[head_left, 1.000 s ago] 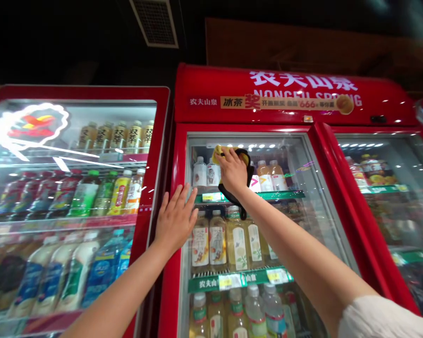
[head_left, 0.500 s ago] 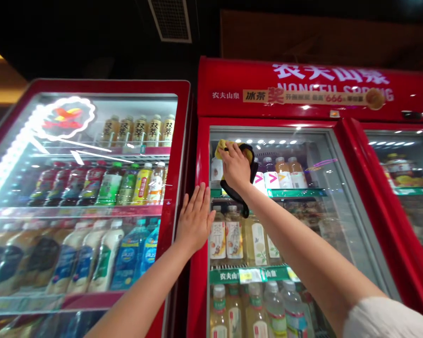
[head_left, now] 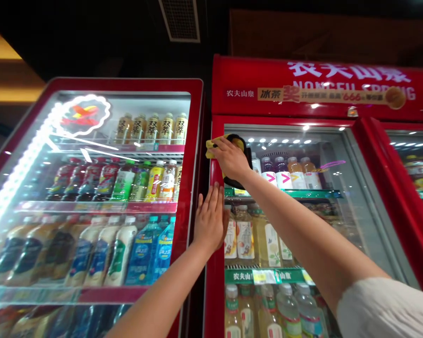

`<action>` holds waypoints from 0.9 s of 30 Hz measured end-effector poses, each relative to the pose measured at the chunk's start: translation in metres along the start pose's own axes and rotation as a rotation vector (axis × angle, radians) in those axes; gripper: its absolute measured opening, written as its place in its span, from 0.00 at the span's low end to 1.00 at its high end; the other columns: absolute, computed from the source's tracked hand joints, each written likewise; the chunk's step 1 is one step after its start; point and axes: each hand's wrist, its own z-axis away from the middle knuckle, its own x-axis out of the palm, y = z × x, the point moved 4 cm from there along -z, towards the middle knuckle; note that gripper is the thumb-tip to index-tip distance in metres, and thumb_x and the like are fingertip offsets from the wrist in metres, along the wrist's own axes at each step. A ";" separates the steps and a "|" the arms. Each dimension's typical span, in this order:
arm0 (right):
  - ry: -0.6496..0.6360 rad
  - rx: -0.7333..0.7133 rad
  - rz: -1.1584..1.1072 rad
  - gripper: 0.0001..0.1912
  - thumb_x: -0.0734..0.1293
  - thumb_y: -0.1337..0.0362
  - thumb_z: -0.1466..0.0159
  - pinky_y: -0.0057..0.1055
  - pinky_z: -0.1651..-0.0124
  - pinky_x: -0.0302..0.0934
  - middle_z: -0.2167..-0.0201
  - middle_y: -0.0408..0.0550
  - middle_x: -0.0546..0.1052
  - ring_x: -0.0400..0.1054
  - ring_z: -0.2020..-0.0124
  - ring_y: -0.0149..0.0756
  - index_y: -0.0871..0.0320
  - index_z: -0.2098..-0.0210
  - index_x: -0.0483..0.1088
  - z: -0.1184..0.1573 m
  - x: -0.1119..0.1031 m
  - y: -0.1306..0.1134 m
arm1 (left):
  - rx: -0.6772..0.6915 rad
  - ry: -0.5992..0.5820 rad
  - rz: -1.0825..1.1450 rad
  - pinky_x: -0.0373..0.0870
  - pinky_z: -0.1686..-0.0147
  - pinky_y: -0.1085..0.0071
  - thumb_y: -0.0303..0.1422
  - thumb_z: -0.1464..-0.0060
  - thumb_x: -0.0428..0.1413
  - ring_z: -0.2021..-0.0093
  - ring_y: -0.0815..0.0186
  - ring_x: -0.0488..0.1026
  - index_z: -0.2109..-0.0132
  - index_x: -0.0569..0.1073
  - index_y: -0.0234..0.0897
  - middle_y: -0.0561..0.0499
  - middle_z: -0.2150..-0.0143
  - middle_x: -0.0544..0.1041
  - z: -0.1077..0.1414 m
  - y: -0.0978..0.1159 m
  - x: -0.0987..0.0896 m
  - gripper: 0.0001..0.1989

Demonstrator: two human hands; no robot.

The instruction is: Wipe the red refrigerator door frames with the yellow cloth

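My left hand (head_left: 210, 217) lies flat against the red frame at the left edge of the right fridge, its fingers pointing up and the thumb out of sight. Above it, my right hand (head_left: 231, 159) presses a yellow and black cloth (head_left: 240, 143) over the upper left corner of the glass door. Part of the cloth sticks out past the fingertips onto the red door frame (head_left: 217, 281). Behind the glass, bottles with white labels (head_left: 283, 172) stand on the top shelf.
A second red-framed fridge (head_left: 193, 141) full of drinks stands on the left, with a dark narrow gap between the two. Another glass door (head_left: 414, 169) is at the far right. A ceiling vent (head_left: 181, 19) is overhead.
My right hand and the cloth have shifted left across the glass onto the door frame. My left hand stays on the frame, its fingers closer together. The view has turned slightly left.
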 end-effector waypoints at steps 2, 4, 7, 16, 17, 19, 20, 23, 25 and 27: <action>0.038 0.045 0.008 0.22 0.55 0.68 0.27 0.52 0.32 0.57 0.31 0.50 0.65 0.52 0.28 0.49 0.54 0.38 0.70 -0.013 0.001 0.001 | -0.017 -0.007 0.018 0.48 0.26 0.49 0.33 0.30 0.40 0.24 0.58 0.47 0.25 0.28 0.39 0.43 0.23 0.49 0.001 -0.001 0.001 0.36; 0.059 0.052 -0.002 0.22 0.56 0.68 0.28 0.51 0.31 0.55 0.31 0.50 0.66 0.52 0.28 0.50 0.54 0.39 0.71 -0.014 0.001 0.002 | -0.027 -0.028 0.044 0.47 0.26 0.49 0.33 0.30 0.40 0.24 0.58 0.47 0.25 0.28 0.39 0.43 0.23 0.48 0.002 -0.002 0.001 0.36; 0.043 0.033 -0.023 0.22 0.56 0.66 0.28 0.52 0.30 0.53 0.31 0.49 0.65 0.51 0.28 0.50 0.53 0.38 0.70 0.004 0.002 -0.001 | -0.011 -0.081 0.073 0.45 0.26 0.48 0.34 0.30 0.40 0.24 0.57 0.46 0.24 0.34 0.36 0.41 0.23 0.49 0.006 -0.001 -0.004 0.34; -0.058 -0.034 -0.030 0.21 0.56 0.65 0.26 0.51 0.31 0.54 0.29 0.46 0.63 0.49 0.27 0.49 0.51 0.38 0.69 0.087 0.003 -0.036 | -0.026 -0.166 0.117 0.44 0.26 0.48 0.32 0.31 0.43 0.23 0.55 0.44 0.24 0.39 0.35 0.41 0.23 0.48 0.038 -0.009 -0.037 0.33; -0.067 -0.035 -0.033 0.21 0.56 0.65 0.26 0.51 0.31 0.54 0.29 0.45 0.63 0.49 0.26 0.48 0.50 0.38 0.69 0.094 0.003 -0.040 | -0.032 -0.175 0.124 0.44 0.26 0.48 0.32 0.31 0.43 0.23 0.55 0.44 0.24 0.39 0.35 0.40 0.23 0.48 0.041 -0.009 -0.040 0.34; -0.088 -0.029 -0.044 0.21 0.56 0.65 0.26 0.51 0.30 0.53 0.29 0.44 0.62 0.48 0.26 0.47 0.49 0.37 0.68 0.108 0.004 -0.047 | -0.045 -0.192 0.143 0.44 0.26 0.48 0.31 0.31 0.43 0.23 0.55 0.43 0.24 0.39 0.35 0.40 0.23 0.48 0.048 -0.010 -0.043 0.34; -0.100 -0.025 -0.052 0.22 0.56 0.66 0.26 0.52 0.30 0.53 0.28 0.44 0.62 0.47 0.26 0.47 0.48 0.37 0.68 0.115 0.004 -0.050 | -0.052 -0.200 0.158 0.44 0.26 0.48 0.31 0.31 0.43 0.23 0.55 0.43 0.24 0.38 0.36 0.40 0.23 0.47 0.051 -0.010 -0.044 0.34; -0.134 -0.017 -0.084 0.24 0.57 0.68 0.27 0.53 0.29 0.51 0.27 0.43 0.59 0.46 0.25 0.48 0.47 0.35 0.67 0.135 0.005 -0.061 | -0.082 -0.212 0.210 0.45 0.26 0.49 0.32 0.31 0.43 0.23 0.55 0.42 0.24 0.37 0.36 0.39 0.22 0.46 0.060 -0.010 -0.046 0.35; -0.149 -0.015 -0.101 0.25 0.57 0.69 0.28 0.53 0.28 0.50 0.27 0.43 0.58 0.45 0.25 0.47 0.46 0.35 0.66 0.150 0.006 -0.069 | -0.103 -0.214 0.249 0.47 0.26 0.50 0.32 0.31 0.43 0.23 0.55 0.41 0.24 0.36 0.36 0.39 0.22 0.45 0.066 -0.009 -0.048 0.35; -0.161 -0.010 -0.113 0.26 0.58 0.71 0.29 0.53 0.28 0.49 0.26 0.41 0.57 0.44 0.24 0.46 0.45 0.34 0.65 0.166 0.007 -0.077 | -0.113 -0.218 0.290 0.48 0.26 0.51 0.30 0.32 0.43 0.23 0.56 0.41 0.24 0.35 0.37 0.40 0.22 0.45 0.071 -0.007 -0.050 0.36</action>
